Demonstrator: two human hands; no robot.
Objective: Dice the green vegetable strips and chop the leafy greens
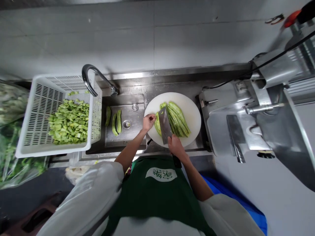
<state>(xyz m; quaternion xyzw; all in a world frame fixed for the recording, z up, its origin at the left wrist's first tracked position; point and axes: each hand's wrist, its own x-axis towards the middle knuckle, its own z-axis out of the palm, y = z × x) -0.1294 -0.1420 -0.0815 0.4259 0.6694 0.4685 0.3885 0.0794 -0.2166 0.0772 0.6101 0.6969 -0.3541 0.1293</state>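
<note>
On the round white cutting board (pixel 194 119) lie long pale-green gourd strips (pixel 177 118), bunched side by side. My right hand (pixel 176 146) is closed around the black handle of a cleaver (pixel 165 126). The cleaver's wide blade rests over the left side of the strips, with a small green bit stuck to it. At the board's left edge is my left hand (pixel 149 122), its fingertips drawn together next to the leftmost gourd pieces (pixel 157 124). Whatever those fingertips pinch is too small to make out.
Left of the board, a steel sink (pixel 133 141) holds a few whole green gourds (pixel 119 121). A white basket (pixel 52 151) of cut green pieces (pixel 70 123) stands beneath a curved faucet (pixel 90 78). A steel machine (pixel 221 114) carrying another cleaver (pixel 235 134) borders the right.
</note>
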